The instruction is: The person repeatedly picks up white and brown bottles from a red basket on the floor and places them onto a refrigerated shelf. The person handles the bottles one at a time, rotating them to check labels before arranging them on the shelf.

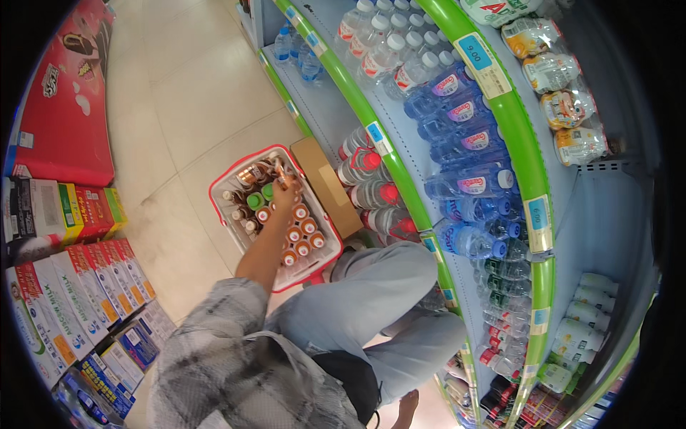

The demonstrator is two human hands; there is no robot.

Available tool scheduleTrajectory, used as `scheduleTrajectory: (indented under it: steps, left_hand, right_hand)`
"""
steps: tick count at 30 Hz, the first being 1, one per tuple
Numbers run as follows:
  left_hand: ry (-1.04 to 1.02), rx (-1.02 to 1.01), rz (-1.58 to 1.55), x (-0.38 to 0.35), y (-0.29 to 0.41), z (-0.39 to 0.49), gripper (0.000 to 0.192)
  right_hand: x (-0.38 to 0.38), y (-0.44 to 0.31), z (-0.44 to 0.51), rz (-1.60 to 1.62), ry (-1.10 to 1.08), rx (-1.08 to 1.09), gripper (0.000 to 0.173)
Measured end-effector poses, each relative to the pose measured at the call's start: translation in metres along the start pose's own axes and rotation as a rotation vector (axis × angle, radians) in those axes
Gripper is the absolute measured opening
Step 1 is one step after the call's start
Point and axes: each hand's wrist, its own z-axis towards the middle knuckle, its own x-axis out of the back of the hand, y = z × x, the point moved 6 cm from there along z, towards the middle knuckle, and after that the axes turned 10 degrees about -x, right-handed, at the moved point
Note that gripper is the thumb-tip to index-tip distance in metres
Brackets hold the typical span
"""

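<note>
My left hand [286, 187] reaches into a white plastic basket [285, 280] with a red rim, on the floor. Its fingers are around a small brown-tinted bottle [280, 169] at the basket's far end. Below the hand stand several bottles with orange-and-white caps [293, 234]. Green-capped bottles [255, 201] are beside it, one partly covered by the hand. Brown bottles with pale caps [237, 214] line the left side, and others lie tilted at the far end. My right hand [410, 403] hangs low near the bottom edge, beyond my knees; its fingers are not clear.
A cardboard box [327, 187] stands between the basket and the shelves. The green-edged shelves [399, 169] on the right hold blue water bottles [466, 182] and large red-capped bottles [375, 193]. Stacked milk cartons [80, 292] and a red display box [67, 107] are on the left.
</note>
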Motion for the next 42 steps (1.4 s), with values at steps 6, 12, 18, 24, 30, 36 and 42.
scheduleTrajectory:
  steps: [6,12,18,24,30,36,42]
  left_hand:
    - [-0.460,0.408,-0.633,0.003,0.163,-0.129,0.053]
    - [-1.080,0.781,-1.106,-0.045,0.269,-0.261,0.063]
    - [-1.488,0.769,-1.027,-0.086,0.358,-0.379,0.065]
    - [-1.603,0.542,-0.758,-0.097,0.392,-0.437,0.062]
    - [-1.536,-0.213,-0.425,-0.103,0.420,-0.461,0.066]
    - [-1.368,-0.976,-0.226,-0.095,0.447,-0.490,0.053]
    - [-1.349,-1.073,-0.015,-0.076,0.464,-0.508,0.055]
  right_hand:
    - [0.077,-0.198,-0.041,0.005,0.434,0.337,0.033]
    - [0.052,-0.402,-0.158,0.137,0.275,0.898,0.038]
    - [0.053,-0.450,-0.249,0.179,0.335,1.327,0.043]
    - [0.090,-0.410,-0.253,0.457,0.425,1.204,0.045]
    - [0.103,-0.376,-0.236,0.727,0.226,1.021,0.049]
    - [0.096,-0.365,-0.205,1.183,-0.238,0.956,0.050]
    - [0.087,-0.360,-0.190,1.418,-0.797,0.812,0.054]
